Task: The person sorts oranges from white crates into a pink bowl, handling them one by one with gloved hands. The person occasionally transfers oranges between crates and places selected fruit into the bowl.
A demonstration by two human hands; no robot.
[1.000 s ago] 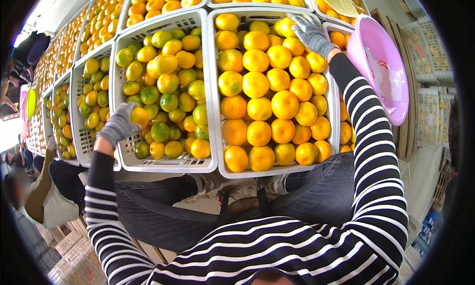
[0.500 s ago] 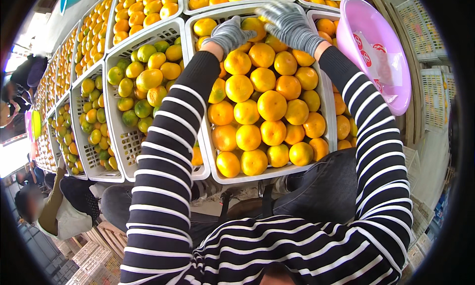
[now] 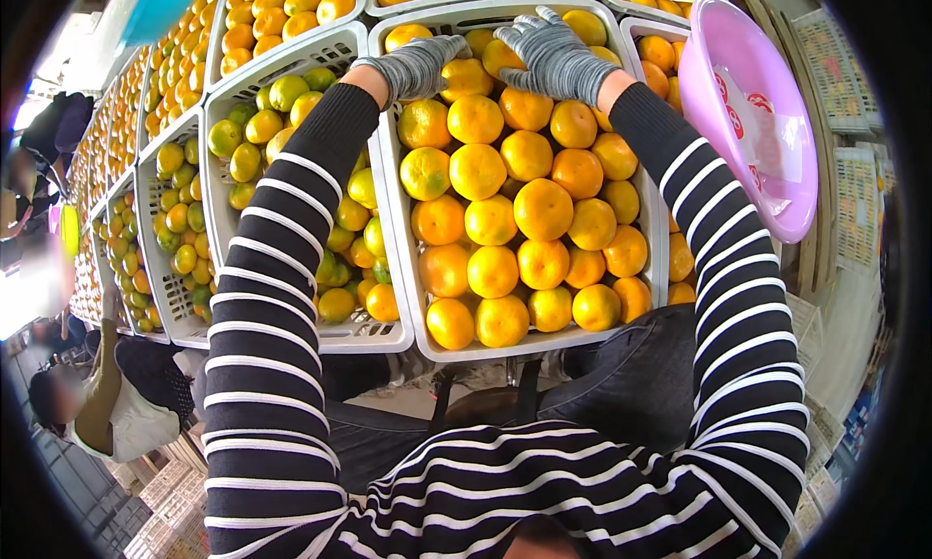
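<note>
A white plastic crate of orange mandarins stands right in front of me. Both my hands wear grey striped knit gloves and lie over the fruit at its far end. My left hand is at the far left corner, fingers stretched to the right, touching the top of a mandarin. A little to the right, my right hand has its fingers spread over the mandarins, its thumb pointing left. The palms and the fruit right under them are hidden.
On the left, a crate holds greener mandarins, with more filled crates beyond. A pink basin with printed plastic bags stands at the right. Another person sits at the far left. Stacked crates line the right side.
My left hand has shifted left toward the crate's corner, and its forearm has swung left, uncovering more mandarins. My right hand, blurred before, has come down onto the fruit, slightly nearer.
</note>
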